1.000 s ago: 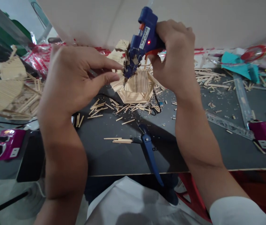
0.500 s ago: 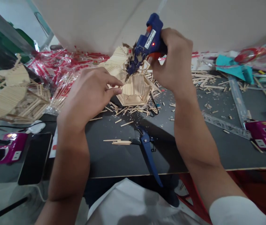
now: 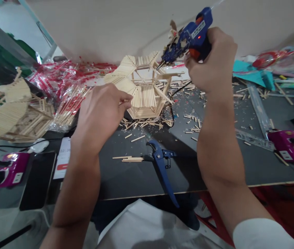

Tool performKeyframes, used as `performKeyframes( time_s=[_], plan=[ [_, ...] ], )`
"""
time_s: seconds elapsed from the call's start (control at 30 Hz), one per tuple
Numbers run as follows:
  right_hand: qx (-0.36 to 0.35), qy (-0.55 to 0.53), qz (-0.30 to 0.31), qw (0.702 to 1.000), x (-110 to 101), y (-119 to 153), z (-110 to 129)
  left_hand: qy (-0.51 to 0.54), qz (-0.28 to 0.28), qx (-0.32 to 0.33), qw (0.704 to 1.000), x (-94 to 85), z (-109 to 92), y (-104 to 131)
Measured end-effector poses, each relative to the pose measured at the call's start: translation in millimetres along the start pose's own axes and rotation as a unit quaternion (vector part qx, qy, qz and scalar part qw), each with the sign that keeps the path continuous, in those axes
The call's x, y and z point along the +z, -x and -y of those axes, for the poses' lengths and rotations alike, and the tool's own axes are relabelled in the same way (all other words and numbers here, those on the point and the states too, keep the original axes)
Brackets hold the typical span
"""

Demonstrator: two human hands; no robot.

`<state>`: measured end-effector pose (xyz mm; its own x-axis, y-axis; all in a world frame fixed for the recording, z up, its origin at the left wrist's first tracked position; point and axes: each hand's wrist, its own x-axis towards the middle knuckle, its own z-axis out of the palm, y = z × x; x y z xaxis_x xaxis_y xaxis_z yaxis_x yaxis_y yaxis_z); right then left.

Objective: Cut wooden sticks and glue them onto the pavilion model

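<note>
In my right hand is a blue hot glue gun with a red light on. Its nozzle points down and left, close to the upper right of a model made of wooden sticks. Shreds of brown material cling around the gun's front. My left hand is at the model's left side, thumb and fingertips pinched together at the slatted panel; what they hold, if anything, I cannot make out. Blue cutters lie in front, beside a few loose sticks.
A second stick model stands at the left, by plastic-wrapped stick bundles. Two phones and a purple power adapter sit front left. Another purple adapter and clear rulers lie right. Cut stick scraps litter the dark table.
My right hand has lifted the glue gun up and to the right, away from the model's front panel. My left hand stays pinched beside the model.
</note>
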<state>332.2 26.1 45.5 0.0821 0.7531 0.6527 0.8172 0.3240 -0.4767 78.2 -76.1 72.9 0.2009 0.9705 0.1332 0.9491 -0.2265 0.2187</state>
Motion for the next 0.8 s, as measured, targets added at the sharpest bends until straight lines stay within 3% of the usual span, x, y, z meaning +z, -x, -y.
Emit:
performKeyframes(
  time_s=[0.57,0.8],
  plan=[
    [0.021,0.029,0.021,0.999,-2,-1,-1,-0.077,0.022,-0.008,0.997,-1.3,-16,6],
    [0.020,0.015,0.018,1.000,-2,-1,-5,-0.067,0.010,0.024,0.997,0.3,-10,5]
  ],
)
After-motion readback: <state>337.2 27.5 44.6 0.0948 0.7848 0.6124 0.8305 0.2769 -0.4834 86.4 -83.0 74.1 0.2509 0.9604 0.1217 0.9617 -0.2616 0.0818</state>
